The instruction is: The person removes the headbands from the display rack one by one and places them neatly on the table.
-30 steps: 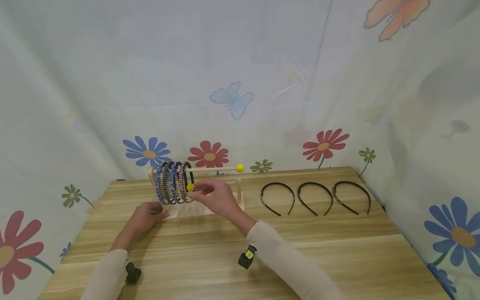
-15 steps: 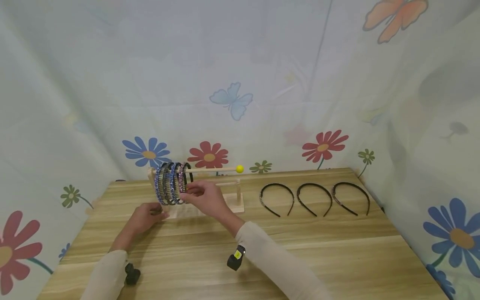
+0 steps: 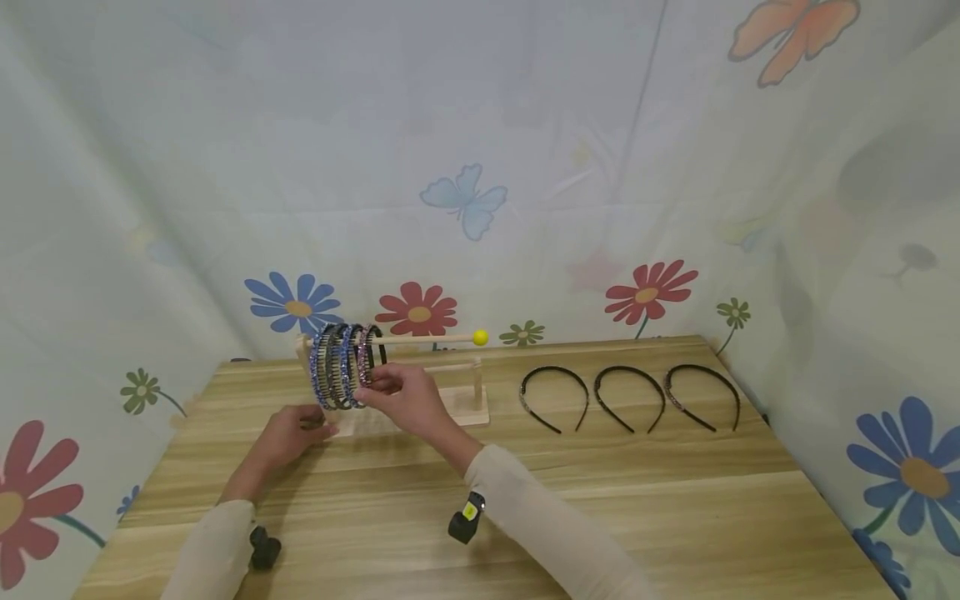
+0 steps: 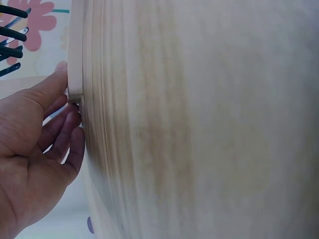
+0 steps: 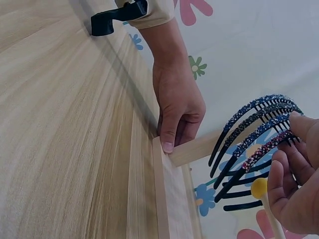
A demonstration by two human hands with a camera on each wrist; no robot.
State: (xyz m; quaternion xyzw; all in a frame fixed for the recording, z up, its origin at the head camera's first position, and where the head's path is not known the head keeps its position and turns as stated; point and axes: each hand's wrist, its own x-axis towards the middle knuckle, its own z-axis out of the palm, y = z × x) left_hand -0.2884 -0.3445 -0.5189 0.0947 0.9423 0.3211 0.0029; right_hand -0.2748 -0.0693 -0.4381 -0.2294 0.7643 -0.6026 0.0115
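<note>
A wooden headband stand [image 3: 471, 410] stands at the back left of the table, with several glittery toothed headbands hung on its rods. Blue, dark and pink ones sit in a close row at its left end. My left hand [image 3: 288, 435] pinches the near left corner of the stand's base, thumb on top, as the left wrist view also shows. My right hand [image 3: 411, 400] pinches the pink headband [image 5: 269, 149], outermost in the row, between thumb and fingers. A yellow ball [image 5: 259, 188] caps the near rod beside that hand. Another yellow ball [image 3: 480, 337] caps the back rod.
Three slim black headbands lie in a row on the right of the table: a left one [image 3: 555, 367], a middle one [image 3: 630, 368] and a right one [image 3: 705, 366]. Behind the wooden table [image 3: 375, 517] hangs a flower-print curtain [image 3: 525, 108].
My right hand has moved left along the near rod, past its yellow ball, up against the row of headbands. My left hand has stayed on the stand's base.
</note>
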